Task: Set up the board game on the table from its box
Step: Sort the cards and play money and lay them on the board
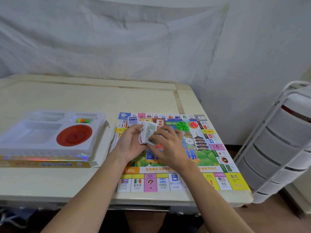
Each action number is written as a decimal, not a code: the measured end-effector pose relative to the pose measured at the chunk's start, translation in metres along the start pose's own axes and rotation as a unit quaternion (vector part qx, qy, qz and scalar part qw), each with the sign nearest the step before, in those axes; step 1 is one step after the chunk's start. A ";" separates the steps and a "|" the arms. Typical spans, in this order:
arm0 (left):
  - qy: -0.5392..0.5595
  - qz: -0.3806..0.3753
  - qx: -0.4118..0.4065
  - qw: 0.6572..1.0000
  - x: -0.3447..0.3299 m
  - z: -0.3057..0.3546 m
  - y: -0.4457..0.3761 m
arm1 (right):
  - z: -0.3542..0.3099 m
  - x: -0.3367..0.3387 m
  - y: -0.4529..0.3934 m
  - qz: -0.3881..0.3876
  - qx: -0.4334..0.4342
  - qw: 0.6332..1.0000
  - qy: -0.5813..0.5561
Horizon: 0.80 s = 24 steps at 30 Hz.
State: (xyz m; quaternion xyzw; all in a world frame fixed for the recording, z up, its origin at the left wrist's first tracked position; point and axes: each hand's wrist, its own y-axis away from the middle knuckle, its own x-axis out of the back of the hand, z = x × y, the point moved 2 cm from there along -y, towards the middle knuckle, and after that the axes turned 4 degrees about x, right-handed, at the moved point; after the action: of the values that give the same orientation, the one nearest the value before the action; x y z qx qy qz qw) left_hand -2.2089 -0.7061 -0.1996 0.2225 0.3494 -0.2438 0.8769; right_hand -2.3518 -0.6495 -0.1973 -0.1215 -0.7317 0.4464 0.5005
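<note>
The fanned stack of paper play money (148,132) lay in the cupped left hand (133,143), while the right hand (168,145) pinched its lower edge and hid the centre of the colourful square game board (218,148). At nine o'clock sat the white plastic box tray (42,132); its coloured pieces were blurred. Bare cream table (84,98) stretched at twelve o'clock.

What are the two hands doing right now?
Left hand: closed around the stack of play money, holding it above the game board.
Right hand: fingers pinching the same stack of play money.
</note>
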 end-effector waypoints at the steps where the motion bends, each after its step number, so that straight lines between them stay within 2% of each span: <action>1: 0.002 0.000 -0.002 1.000 0.001 0.000 -0.001 | -0.001 0.000 0.000 0.002 0.001 1.000 -0.001; 9: 0.038 0.019 -0.018 0.999 0.005 0.002 -0.003 | -0.006 -0.003 0.000 -0.012 0.007 0.999 -0.029; 16: 0.012 0.052 -0.004 0.999 0.006 0.002 -0.009 | -0.010 -0.005 0.000 -0.014 0.014 1.000 -0.015; 21: 0.011 0.033 -0.015 0.999 0.006 0.002 -0.010 | -0.016 -0.003 -0.002 -0.006 0.028 1.000 -0.014; 24: -0.016 0.040 0.020 0.999 0.000 -0.001 -0.007 | -0.018 -0.006 -0.001 -0.036 0.027 0.999 0.001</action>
State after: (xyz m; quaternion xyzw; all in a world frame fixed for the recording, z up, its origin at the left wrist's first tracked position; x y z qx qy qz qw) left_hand -2.2132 -0.7108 -0.2018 0.2499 0.3214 -0.2195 0.8866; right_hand -2.3336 -0.6436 -0.1984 -0.0816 -0.7231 0.4474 0.5199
